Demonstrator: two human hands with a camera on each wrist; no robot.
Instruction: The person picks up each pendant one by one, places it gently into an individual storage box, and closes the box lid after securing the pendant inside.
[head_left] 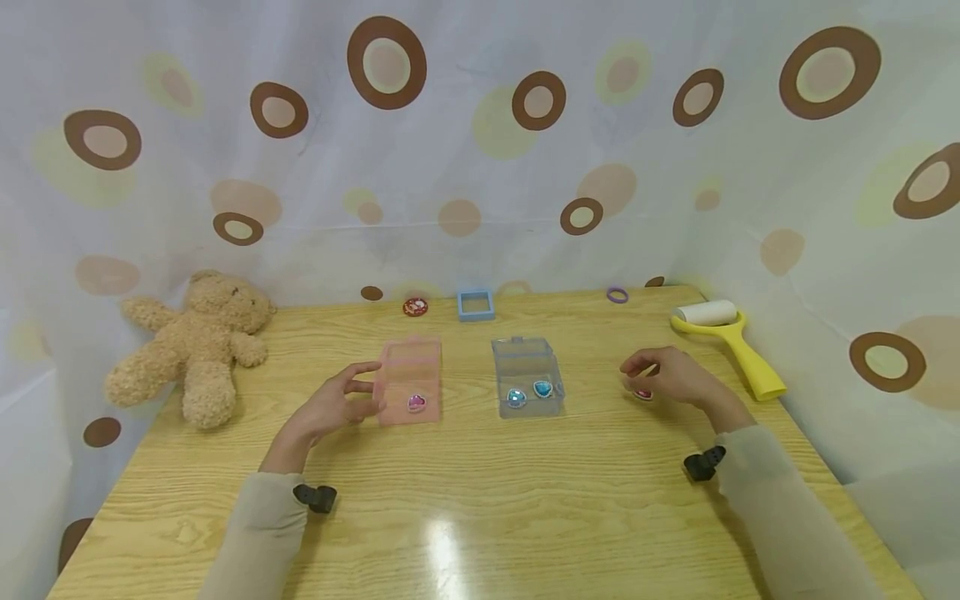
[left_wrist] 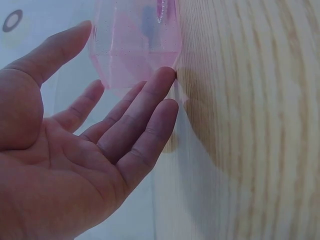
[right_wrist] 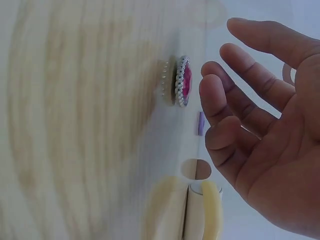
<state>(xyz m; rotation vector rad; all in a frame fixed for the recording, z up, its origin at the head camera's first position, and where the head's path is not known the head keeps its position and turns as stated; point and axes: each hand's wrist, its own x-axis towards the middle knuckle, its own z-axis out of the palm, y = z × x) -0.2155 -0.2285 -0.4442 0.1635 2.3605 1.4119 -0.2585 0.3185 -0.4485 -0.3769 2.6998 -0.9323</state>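
Observation:
My left hand (head_left: 337, 406) is at the left side of an open pink clear box (head_left: 409, 413), its fingertips at or near the wall; contact is hard to tell. Inside that box lies a pink heart-shaped gem (head_left: 416, 403) with a pale beaded edge. Over on the right, my right hand (head_left: 670, 375) hovers above a red-pink gem (right_wrist: 185, 82) on the table, its fingers loosely bent and nothing between them. In the head view that hand partly hides the gem. Between the hands stands an open blue-grey clear box (head_left: 530, 408) holding two blue gems (head_left: 517, 397).
A teddy bear (head_left: 206, 346) lies at the left. Along the back are a red patterned disc (head_left: 415, 307), a blue square frame (head_left: 476, 306) and a purple ring (head_left: 617, 295). A yellow-handled lint roller (head_left: 738, 342) lies near the right edge of the wooden table (head_left: 480, 500).

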